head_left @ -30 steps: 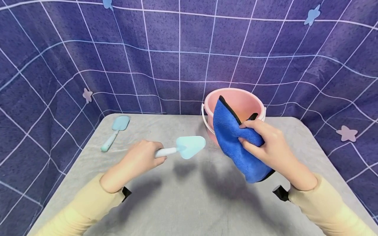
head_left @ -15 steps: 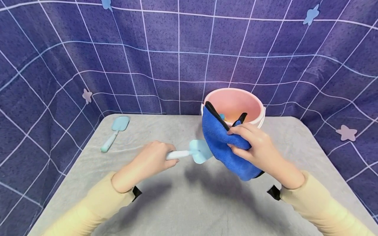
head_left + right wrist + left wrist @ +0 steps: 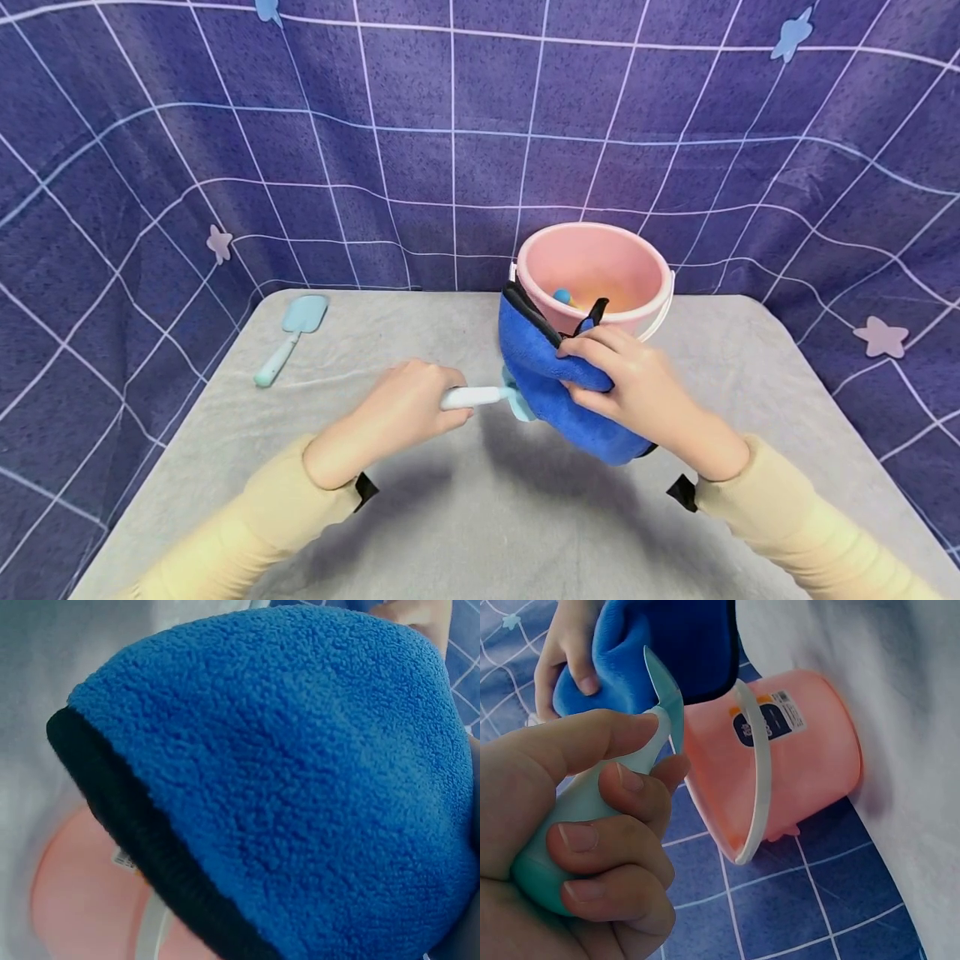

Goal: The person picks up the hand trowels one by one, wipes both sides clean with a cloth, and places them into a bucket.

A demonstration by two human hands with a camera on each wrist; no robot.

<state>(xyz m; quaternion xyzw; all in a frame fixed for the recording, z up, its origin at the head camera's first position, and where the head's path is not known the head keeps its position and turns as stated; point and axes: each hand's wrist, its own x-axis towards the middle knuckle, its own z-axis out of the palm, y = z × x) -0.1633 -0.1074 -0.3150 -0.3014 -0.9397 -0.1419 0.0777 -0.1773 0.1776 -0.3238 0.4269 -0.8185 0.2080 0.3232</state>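
My left hand (image 3: 408,408) grips the white handle of a small light-blue shovel (image 3: 472,397), its fingers curled round it. The shovel's blade points right and is partly hidden behind a blue microfiber cloth (image 3: 551,375) with black edging. My right hand (image 3: 637,387) pinches the bunched cloth between thumb and fingers, so that it hangs above the table. In the left wrist view, the blade (image 3: 667,694) stands close to the cloth (image 3: 641,656); whether they touch I cannot tell. The cloth (image 3: 292,772) fills most of the right wrist view and hides the shovel there.
Behind the cloth stands a pink bucket (image 3: 592,254) with a white handle, near the table's back edge. A small round blue thing (image 3: 562,296) lies inside it. A second light-blue shovel (image 3: 303,315) lies on the grey table (image 3: 450,533) at the back left.
My left hand has moved right with the shovel, bringing its blade behind the cloth. My right hand has moved left and slightly down with the cloth, uncovering more of the bucket's inside.
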